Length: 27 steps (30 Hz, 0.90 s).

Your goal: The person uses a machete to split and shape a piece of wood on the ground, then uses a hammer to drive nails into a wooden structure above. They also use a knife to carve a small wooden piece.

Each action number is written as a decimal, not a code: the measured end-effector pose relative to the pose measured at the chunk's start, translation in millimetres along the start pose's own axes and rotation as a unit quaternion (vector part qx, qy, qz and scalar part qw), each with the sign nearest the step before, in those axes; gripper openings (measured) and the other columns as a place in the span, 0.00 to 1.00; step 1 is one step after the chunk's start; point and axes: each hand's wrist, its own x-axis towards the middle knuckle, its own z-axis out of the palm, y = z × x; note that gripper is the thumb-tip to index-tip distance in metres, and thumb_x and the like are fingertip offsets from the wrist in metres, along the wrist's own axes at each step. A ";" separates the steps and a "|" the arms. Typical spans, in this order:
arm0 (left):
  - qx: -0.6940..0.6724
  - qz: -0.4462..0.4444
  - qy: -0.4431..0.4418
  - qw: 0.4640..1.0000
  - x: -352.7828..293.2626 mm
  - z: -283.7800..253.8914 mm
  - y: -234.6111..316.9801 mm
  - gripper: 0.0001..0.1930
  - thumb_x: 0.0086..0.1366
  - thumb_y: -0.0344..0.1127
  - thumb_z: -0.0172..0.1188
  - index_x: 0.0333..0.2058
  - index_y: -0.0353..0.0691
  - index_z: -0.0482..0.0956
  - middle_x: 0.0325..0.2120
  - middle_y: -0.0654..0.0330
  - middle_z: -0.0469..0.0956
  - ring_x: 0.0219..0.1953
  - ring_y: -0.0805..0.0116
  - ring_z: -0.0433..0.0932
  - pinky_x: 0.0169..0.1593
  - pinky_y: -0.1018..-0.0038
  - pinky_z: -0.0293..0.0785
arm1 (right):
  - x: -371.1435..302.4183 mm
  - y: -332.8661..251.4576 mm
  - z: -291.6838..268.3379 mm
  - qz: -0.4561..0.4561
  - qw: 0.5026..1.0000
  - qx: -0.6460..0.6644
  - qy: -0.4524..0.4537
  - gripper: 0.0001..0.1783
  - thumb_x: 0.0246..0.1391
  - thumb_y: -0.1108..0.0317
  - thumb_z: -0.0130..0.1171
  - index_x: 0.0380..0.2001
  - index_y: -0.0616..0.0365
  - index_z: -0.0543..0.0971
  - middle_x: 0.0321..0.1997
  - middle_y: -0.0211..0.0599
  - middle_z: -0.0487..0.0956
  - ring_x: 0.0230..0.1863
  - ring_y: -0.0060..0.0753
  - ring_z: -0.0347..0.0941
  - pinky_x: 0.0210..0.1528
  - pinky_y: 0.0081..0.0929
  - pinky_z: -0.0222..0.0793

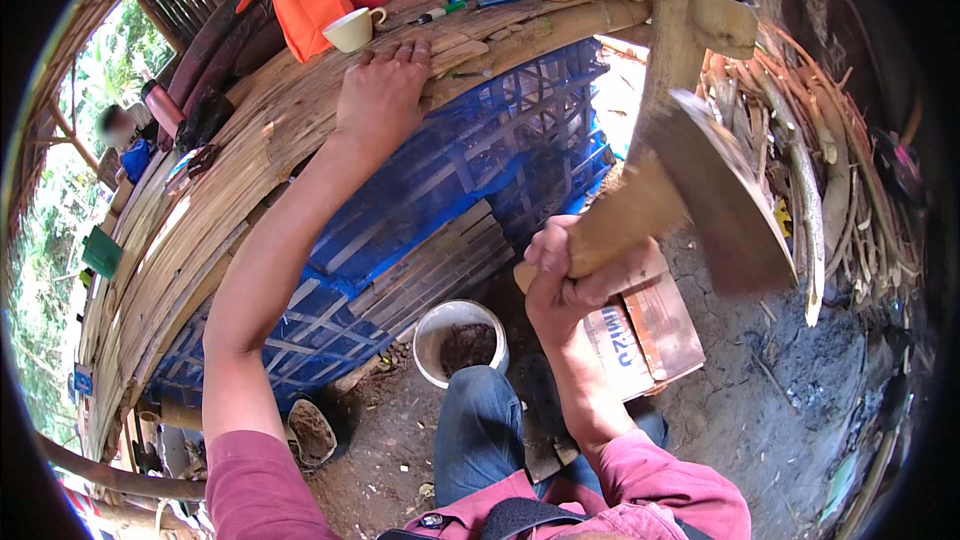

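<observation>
My right hand (585,275) grips the wooden handle of a hatchet (728,195), holding it raised above the ground on the right. Its broad dark blade is slightly smeared by motion. At the far edge of a split-bamboo platform (225,165), my left hand (385,95) lies palm down, fingers stretched out over the slats. A pale cup (352,30) stands just beyond its fingertips, beside an orange cloth bag (298,0). Any contact between that hand and the loose bamboo strips by it is hard to make out.
Below the platform hangs blue sheeting (470,150) with woven strips. A white bucket (420,340) with dark contents stands near my knee, a cardboard box (665,325) to its right. Firewood (800,150) leans beside a bamboo post (668,40). Another person (128,130) is at the far left.
</observation>
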 end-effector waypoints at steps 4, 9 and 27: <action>0.006 -0.012 0.001 1.000 -0.2 3.7 -1.2 0.35 0.50 0.44 0.64 0.56 0.40 0.65 0.50 0.59 0.74 0.50 0.65 0.74 0.52 0.69 0.71 | -13.5 12.4 10.0 0.029 0.998 -0.039 -0.043 0.36 0.52 0.79 0.57 0.63 0.58 0.56 0.35 0.57 0.78 0.31 0.50 0.79 0.32 0.31 0.73; -0.011 -0.017 -0.032 0.999 -2.5 1.2 2.1 0.34 0.49 0.43 0.65 0.55 0.40 0.66 0.50 0.59 0.74 0.50 0.65 0.74 0.54 0.67 0.70 | 11.1 23.5 22.4 -0.050 0.979 -0.157 -0.121 0.31 0.55 0.78 0.53 0.62 0.58 0.59 0.53 0.57 0.72 0.48 0.51 0.75 0.42 0.34 0.74; -0.008 -0.016 -0.028 0.999 -2.1 3.7 2.6 0.35 0.49 0.43 0.66 0.55 0.39 0.65 0.50 0.57 0.74 0.51 0.64 0.74 0.55 0.66 0.69 | 1.6 25.7 26.6 0.072 0.979 -0.118 -0.147 0.32 0.54 0.77 0.56 0.61 0.67 0.58 0.33 0.50 0.78 0.31 0.42 0.78 0.37 0.32 0.74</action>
